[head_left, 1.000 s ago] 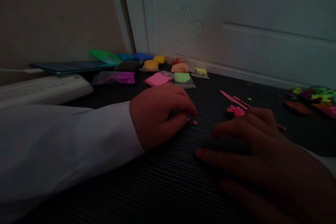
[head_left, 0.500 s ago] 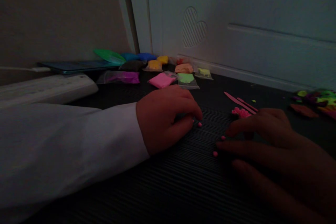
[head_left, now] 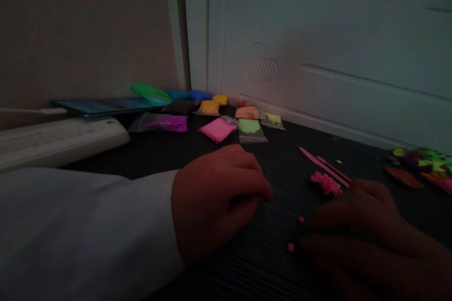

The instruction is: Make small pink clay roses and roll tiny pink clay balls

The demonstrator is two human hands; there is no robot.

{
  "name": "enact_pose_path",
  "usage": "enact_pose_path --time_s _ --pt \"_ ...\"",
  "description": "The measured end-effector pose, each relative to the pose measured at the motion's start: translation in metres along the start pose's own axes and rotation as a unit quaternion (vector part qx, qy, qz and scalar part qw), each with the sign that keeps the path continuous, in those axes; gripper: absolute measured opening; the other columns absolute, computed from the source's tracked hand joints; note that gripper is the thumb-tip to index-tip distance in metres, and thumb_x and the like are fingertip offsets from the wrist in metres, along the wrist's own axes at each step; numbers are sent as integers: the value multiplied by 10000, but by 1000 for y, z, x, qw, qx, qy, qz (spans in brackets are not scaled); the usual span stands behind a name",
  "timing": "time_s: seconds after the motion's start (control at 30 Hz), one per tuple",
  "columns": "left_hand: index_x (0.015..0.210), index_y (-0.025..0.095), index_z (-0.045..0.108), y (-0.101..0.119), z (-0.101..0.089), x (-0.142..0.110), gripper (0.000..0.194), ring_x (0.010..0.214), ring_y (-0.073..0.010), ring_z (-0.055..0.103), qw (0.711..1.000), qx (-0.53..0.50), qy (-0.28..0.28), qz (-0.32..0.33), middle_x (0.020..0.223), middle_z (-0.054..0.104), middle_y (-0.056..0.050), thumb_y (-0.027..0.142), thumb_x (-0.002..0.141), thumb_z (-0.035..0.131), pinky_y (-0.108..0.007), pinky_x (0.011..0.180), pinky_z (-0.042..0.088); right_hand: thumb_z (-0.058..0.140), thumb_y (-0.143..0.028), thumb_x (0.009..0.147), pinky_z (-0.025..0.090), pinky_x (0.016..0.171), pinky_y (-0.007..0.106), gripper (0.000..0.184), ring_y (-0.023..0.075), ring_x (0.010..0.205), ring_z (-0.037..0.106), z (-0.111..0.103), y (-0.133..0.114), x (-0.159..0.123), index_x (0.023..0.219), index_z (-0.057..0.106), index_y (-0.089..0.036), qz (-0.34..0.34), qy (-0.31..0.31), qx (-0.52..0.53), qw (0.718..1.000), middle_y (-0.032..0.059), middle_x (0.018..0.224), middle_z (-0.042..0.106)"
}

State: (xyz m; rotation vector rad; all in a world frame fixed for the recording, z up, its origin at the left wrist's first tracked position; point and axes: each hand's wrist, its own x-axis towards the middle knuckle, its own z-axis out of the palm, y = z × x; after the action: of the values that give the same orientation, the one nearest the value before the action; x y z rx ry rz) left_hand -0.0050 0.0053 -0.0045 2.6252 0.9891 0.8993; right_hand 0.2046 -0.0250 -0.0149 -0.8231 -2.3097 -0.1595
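Note:
The scene is dim. My left hand (head_left: 215,197), in a white sleeve, rests on the dark ribbed mat (head_left: 247,263) with its fingers curled down; what lies under the fingertips is hidden. My right hand (head_left: 360,235) lies at the lower right with its fingers stretched out flat on the mat. Two tiny pink clay balls (head_left: 290,247) sit just off its fingertips, the other ball (head_left: 301,219) slightly farther. A lump of pink clay (head_left: 326,183) lies beyond the right hand, beside two pink modelling sticks (head_left: 323,165).
Several small bags of coloured clay (head_left: 219,129) lie at the back near a white door with a heart cut-out (head_left: 261,65). A white flat device (head_left: 60,138) and a blue-green flat thing (head_left: 106,105) sit at the left. Colourful clay pieces (head_left: 423,164) lie at the right.
My right hand has drawn back toward me, baring two small pink balls on the mat. The small ball by my left fingertips is now covered. The camera has tilted up.

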Motion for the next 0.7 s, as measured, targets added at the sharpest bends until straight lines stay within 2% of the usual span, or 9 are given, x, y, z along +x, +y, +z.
enact_pose_path --time_s 0.13,0.33,0.5,0.7 --pt "747 201 643 2 1 1 132 744 -111 485 1000 5 -1 -10 748 567 19 135 702 538 -244 652 343 572 -192 687 338 688 337 133 138 660 493 -2 -1 2 748 647 -284 9 7 9 1000 -44 701 602" --pt "752 190 635 2 1 0 121 756 -98 496 1000 -4 10 -13 761 569 23 121 682 564 -231 671 355 515 -87 663 334 735 376 211 134 624 518 -5 0 -1 691 630 -261 2 3 46 999 -45 632 583" --pt "740 193 634 2 0 1 110 755 -105 498 1000 2 14 -17 763 571 18 135 688 556 -240 665 361 516 -131 693 349 759 350 194 130 657 541 -8 1 -3 750 610 -291 -3 -23 30 999 -61 640 587" --pt "736 190 633 2 2 1 132 751 -106 499 1000 -12 24 -11 760 576 18 110 678 545 -235 663 364 529 -116 701 312 771 331 166 104 627 524 -7 -1 1 726 627 -248 4 -34 50 998 -62 613 580"
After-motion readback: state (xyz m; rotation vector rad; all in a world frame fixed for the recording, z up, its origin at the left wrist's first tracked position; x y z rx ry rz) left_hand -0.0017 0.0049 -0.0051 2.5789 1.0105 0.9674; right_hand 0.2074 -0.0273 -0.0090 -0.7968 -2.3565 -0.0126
